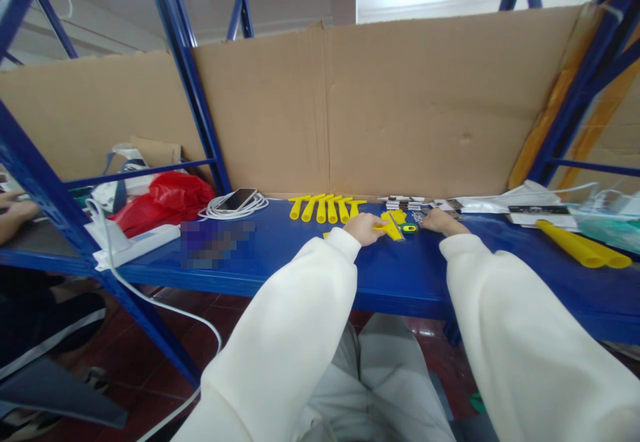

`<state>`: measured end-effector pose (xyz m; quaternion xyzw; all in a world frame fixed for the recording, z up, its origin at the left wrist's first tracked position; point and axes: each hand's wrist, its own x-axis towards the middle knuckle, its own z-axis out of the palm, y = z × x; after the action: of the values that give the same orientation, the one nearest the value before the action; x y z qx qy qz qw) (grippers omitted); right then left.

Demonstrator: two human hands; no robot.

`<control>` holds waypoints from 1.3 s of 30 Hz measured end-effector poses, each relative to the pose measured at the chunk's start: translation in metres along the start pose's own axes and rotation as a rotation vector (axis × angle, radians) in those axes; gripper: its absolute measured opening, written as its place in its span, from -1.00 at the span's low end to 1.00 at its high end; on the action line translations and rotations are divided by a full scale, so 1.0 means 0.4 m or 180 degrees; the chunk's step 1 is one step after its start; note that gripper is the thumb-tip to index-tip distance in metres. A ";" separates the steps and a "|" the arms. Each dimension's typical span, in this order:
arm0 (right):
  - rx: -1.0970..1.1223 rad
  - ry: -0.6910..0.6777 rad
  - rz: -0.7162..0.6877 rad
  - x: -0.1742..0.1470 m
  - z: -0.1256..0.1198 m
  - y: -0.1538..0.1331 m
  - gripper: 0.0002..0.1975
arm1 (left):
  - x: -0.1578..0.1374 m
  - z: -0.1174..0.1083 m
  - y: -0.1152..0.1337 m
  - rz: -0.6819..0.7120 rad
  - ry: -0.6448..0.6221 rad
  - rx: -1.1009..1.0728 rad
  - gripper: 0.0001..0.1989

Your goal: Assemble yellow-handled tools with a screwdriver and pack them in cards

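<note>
My left hand (367,229) is closed round the handle of a yellow plastic scraper (393,230), its flared head pointing right over the blue shelf top. More yellow pieces (397,216) lie just behind that head. A green and yellow hand tool (409,228) rests between my two hands. At the right, my right hand (440,221) has its fingers together, down by a small pile of shiny metal bits (417,217). Whatever is between those fingertips is too small to make out. Behind my left hand, several yellow scraper handles (327,209) lie in a row.
Stacked printed cards (404,203) stand at the back. Yellow tubular handles (583,245) and plastic packaging (510,199) lie right. Leftward are a phone (238,199) on a coiled white cable (213,211), a red bag (163,202) and a power strip (145,242). Another person's hand (17,215) shows far left.
</note>
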<state>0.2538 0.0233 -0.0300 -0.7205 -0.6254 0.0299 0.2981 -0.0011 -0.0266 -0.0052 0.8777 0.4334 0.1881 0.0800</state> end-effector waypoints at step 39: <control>0.1512 -0.0523 -0.0553 -0.092 -0.001 -0.191 -0.84 | 0.011 0.014 -0.002 0.0405 0.0144 0.0621 -0.63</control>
<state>0.1786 -0.0075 -0.0062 -0.5691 -0.6825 0.2086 0.4085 0.0031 -0.0223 -0.0094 0.9026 0.3948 0.1694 -0.0277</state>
